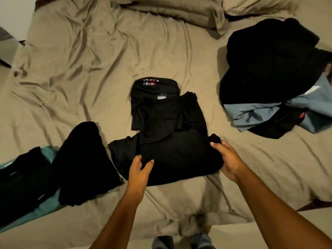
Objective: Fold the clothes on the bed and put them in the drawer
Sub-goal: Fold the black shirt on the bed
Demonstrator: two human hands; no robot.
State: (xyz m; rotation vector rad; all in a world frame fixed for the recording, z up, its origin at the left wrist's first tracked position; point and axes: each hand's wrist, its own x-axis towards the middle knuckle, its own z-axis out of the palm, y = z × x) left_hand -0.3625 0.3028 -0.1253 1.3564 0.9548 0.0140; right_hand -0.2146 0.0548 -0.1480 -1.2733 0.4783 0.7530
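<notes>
Both hands on the black shirt [172,146], mid-bed [89,69]: left hand [139,169] pinches its near-left edge, right hand [227,159] grips the right edge, fingers curled into cloth. Folded stack [77,162] lies left, unfolded pile [273,72] far right, possibly several dark garments. Pillows [179,9] up top.
</notes>
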